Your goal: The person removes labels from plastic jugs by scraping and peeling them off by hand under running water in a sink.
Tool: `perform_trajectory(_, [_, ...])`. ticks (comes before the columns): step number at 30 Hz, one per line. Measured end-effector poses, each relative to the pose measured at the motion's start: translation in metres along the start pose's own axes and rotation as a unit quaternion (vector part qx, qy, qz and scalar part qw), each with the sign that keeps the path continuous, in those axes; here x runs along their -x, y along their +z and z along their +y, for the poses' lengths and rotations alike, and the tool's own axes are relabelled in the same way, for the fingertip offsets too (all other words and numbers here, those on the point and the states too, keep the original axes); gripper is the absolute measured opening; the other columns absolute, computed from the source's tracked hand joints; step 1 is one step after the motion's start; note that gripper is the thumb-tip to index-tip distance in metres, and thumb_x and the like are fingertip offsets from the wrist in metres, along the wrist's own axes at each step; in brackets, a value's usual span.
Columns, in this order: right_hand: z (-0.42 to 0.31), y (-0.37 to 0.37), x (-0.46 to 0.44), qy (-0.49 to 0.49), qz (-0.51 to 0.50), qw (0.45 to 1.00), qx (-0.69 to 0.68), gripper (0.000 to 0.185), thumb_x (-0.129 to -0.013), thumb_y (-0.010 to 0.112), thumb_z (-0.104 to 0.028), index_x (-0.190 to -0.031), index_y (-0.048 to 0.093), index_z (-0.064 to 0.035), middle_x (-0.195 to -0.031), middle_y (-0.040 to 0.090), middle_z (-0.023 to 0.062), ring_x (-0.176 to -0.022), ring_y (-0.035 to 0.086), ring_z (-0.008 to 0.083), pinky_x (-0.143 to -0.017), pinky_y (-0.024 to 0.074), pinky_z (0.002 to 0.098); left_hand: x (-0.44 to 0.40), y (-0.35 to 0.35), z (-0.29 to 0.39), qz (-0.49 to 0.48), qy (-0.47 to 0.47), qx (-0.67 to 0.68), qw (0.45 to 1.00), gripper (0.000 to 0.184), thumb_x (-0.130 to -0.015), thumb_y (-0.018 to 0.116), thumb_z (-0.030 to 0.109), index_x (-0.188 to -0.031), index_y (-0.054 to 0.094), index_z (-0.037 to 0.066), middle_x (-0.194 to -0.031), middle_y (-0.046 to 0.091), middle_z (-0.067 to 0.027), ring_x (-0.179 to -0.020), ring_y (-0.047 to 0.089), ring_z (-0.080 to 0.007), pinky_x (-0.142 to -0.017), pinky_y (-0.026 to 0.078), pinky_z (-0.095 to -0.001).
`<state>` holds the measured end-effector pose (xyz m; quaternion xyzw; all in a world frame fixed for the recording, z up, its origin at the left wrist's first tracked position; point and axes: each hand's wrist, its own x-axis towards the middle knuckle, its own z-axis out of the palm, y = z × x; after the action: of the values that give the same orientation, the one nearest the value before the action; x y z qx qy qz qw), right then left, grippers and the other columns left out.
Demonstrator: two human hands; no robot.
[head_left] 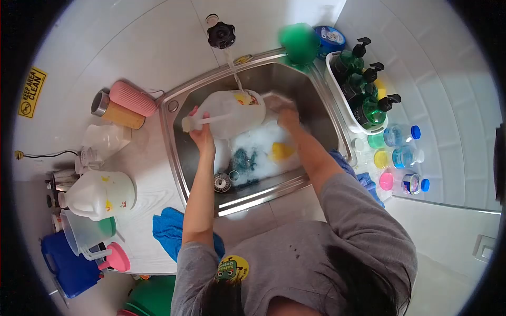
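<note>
A translucent white plastic jug (234, 113) lies on its side over the metal sink (311, 105), under water running from the tap (221, 35). My left hand (202, 129) is wrapped round the jug's handle near its neck. Beyond the jug's base, my right hand (287, 117) has its fingers closed beside a pale, blurred item that I cannot make out. Suds fill part of the sink, with a yellow sponge (282, 151) and a dark teal scrubber (244, 159) among them. A drain strainer (222, 182) sits at the sink's lower left.
Another large jug (105, 195), a pink container (132, 98) and a tumbler (118, 111) stand on the left. A blue cloth (169, 229) hangs at the front edge. On the right are a white basket (345, 108) of green pump bottles and several small bottles.
</note>
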<state>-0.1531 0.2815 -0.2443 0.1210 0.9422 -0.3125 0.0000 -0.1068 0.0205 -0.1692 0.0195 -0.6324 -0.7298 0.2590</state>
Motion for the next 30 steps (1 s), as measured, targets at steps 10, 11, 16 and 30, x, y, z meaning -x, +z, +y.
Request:
perform_trajectory(10, [-0.078, -0.031, 0.042, -0.077, -0.031, 0.958, -0.273, 0.03, -0.082, 0.047, -0.015, -0.109, 0.06, -0.0135, -0.084, 0.063, 0.01, -0.07, 0.058, 0.0226, -0.062, 0.0455, 0.0316, 0.013, -0.011, -0.029, 0.002, -0.04, 0.024, 0.999, 0.043, -0.082, 0.062, 0.019, -0.119, 0.042, 0.008, -0.113, 0.051, -0.0122, -0.097, 0.051, -0.0189, -0.085, 0.042, -0.0275])
perform_trajectory(11, [-0.088, -0.03, 0.056, -0.12, -0.039, 0.955, -0.27, 0.031, -0.082, 0.046, -0.011, -0.11, 0.06, -0.0134, -0.084, 0.064, 0.0094, -0.068, 0.057, 0.0206, -0.061, 0.0448, 0.0302, 0.018, -0.015, -0.033, 0.007, -0.056, 0.03, 0.998, 0.044, -0.081, 0.063, 0.019, -0.119, 0.042, 0.009, -0.113, 0.051, -0.012, -0.097, 0.051, -0.0191, -0.083, 0.042, -0.0284])
perform_trajectory(16, [-0.093, -0.012, 0.081, -0.165, -0.062, 0.935, -0.308, 0.032, -0.082, 0.048, -0.01, -0.112, 0.059, -0.0106, -0.088, 0.065, 0.0043, -0.063, 0.05, 0.0154, -0.057, 0.041, 0.026, 0.037, -0.025, -0.035, 0.02, -0.127, 0.042, 0.991, 0.047, -0.079, 0.065, 0.019, -0.121, 0.043, 0.014, -0.114, 0.051, -0.011, -0.096, 0.052, -0.02, -0.079, 0.045, -0.0322])
perform_trajectory(30, [-0.071, 0.028, 0.07, -0.162, -0.05, 0.934, -0.316, 0.03, -0.08, 0.048, -0.009, -0.107, 0.062, -0.008, -0.091, 0.066, 0.0108, -0.068, 0.059, 0.0221, -0.06, 0.0448, 0.0297, 0.05, -0.035, -0.011, 0.04, -0.243, 0.07, 0.967, 0.051, -0.074, 0.069, 0.006, -0.118, 0.044, 0.009, -0.112, 0.052, -0.0109, -0.094, 0.054, -0.0189, -0.078, 0.046, -0.0257])
